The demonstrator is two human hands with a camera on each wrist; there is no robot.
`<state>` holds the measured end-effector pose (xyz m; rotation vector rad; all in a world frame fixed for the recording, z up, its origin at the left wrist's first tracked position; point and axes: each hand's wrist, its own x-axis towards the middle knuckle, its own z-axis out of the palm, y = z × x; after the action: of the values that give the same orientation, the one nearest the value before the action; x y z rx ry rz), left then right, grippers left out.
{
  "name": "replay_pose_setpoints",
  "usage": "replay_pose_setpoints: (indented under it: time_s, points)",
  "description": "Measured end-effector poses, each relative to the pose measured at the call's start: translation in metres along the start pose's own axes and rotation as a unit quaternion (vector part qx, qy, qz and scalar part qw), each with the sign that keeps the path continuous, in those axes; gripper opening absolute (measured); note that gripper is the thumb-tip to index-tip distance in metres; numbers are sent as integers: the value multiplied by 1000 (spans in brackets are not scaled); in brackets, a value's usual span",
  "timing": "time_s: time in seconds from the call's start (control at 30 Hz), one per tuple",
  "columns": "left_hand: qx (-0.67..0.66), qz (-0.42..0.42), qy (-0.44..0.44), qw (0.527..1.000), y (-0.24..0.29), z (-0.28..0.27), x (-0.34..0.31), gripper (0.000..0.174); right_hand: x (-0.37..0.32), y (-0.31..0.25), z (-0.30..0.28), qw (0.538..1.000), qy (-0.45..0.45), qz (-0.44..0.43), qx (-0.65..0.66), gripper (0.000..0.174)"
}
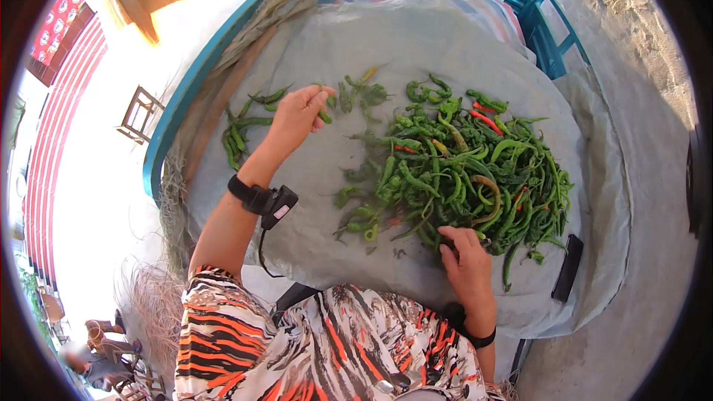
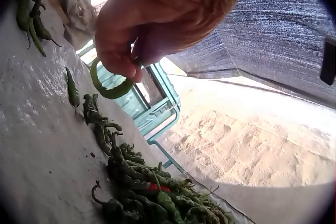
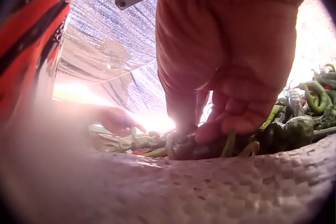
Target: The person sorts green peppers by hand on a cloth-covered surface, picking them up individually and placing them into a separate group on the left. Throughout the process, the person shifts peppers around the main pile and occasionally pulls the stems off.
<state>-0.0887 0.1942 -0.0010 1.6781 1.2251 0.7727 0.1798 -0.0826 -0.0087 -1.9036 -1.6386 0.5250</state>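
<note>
Between thumb and fingers, my left hand [image 1: 299,111] pinches a curved green chili pepper [image 2: 114,91], raised above the covered surface. A small heap of green chili peppers [image 1: 236,137] lies to the left of that hand. At the near edge of the big chili pepper pile [image 1: 460,167], my right hand [image 1: 468,263] reaches down with bent fingers. The right wrist view shows its fingertips [image 3: 237,123] down among dark green peppers [image 3: 184,145]; I cannot tell whether they grip one. The pile is mostly green, with a few red peppers [image 1: 486,120] in it.
A grey woven sheet [image 1: 312,44] covers the surface under the peppers, inside a teal metal frame [image 1: 178,115]. A black phone-like slab [image 1: 567,267] lies at the near right. Scattered peppers [image 1: 362,219] fringe the pile. A small wooden stool [image 1: 140,113] stands beyond the left side.
</note>
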Motion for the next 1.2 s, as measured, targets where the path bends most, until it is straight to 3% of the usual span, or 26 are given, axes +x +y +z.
replay_pose_setpoints:
  time_s: [0.1, 0.2, 0.3, 0.4, 0.5, 0.6, 0.7, 0.9, 1.0, 1.2]
  points:
    - [67, -54, -69, 994, 17, -1, -4, 36, -2, 2, 1, 1000, -3, 8, 1, 31]
    - [209, 125, 96, 965, 0, 21, 0, 38, -1, 2, 2, 1000, -8, 13, 7, 31]
    - [326, 214, 34, 920, 4, 29, -4, 51, 0, 2, 2, 1000, -10, 12, 4, 32]
    - [325, 227, -146, 906, -7, 41, 0, 58, -1, 2, 1, 1000, -12, 13, 3, 31]
    - [408, 241, -131, 871, -19, 57, 1, 53, -1, 2, 2, 1000, -10, 11, 3, 31]
    - [407, 295, -110, 858, -21, 60, 3, 39, -1, 2, 1, 1000, -8, 8, 4, 32]
    - [450, 227, -152, 850, -11, 59, 1, 31, -1, 3, 1, 1000, -8, 6, 4, 32]
    - [324, 192, -169, 911, -13, 32, -17, 27, -3, 2, -2, 999, -12, 10, 30, 33]
    - [286, 218, -158, 920, -21, 21, -25, 27, -3, 0, -4, 999, -15, 13, 43, 32]
    - [139, 123, -102, 977, -21, 18, -51, 33, 3, -9, -17, 999, 5, -44, 27, 26]
